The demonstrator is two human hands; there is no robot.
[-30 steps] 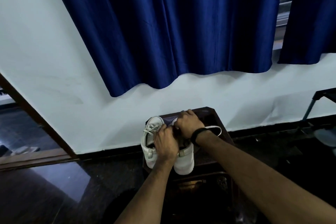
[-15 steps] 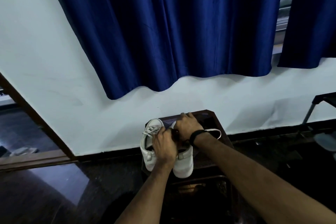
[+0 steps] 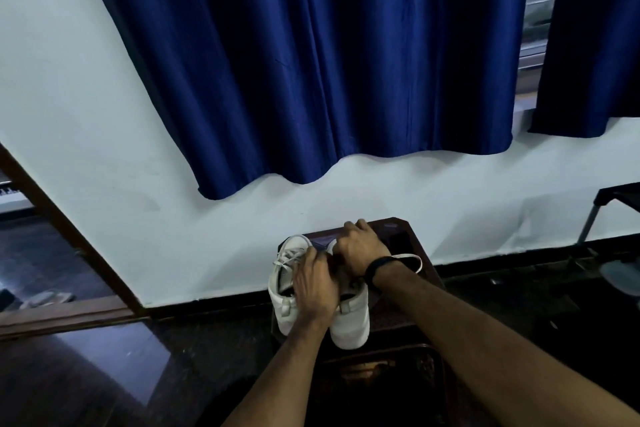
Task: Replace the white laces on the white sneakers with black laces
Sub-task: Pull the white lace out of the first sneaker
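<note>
Now: two white sneakers (image 3: 349, 322) side by side on dark stool (image 3: 420, 253) against wall. Your left hand (image 3: 315, 284) and right hand (image 3: 362, 246) lie curled over right sneaker's throat; whether they pinch lace, cannot tell. White lace (image 3: 412, 262) loops out beside wrist: soft, limp, light. Shoe probably light, may slide; brace upper, pull lace near eyelets.

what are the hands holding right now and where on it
Both hands, left and right, are on the right sneaker, around its lacing area; the exact grip is hidden.
</note>
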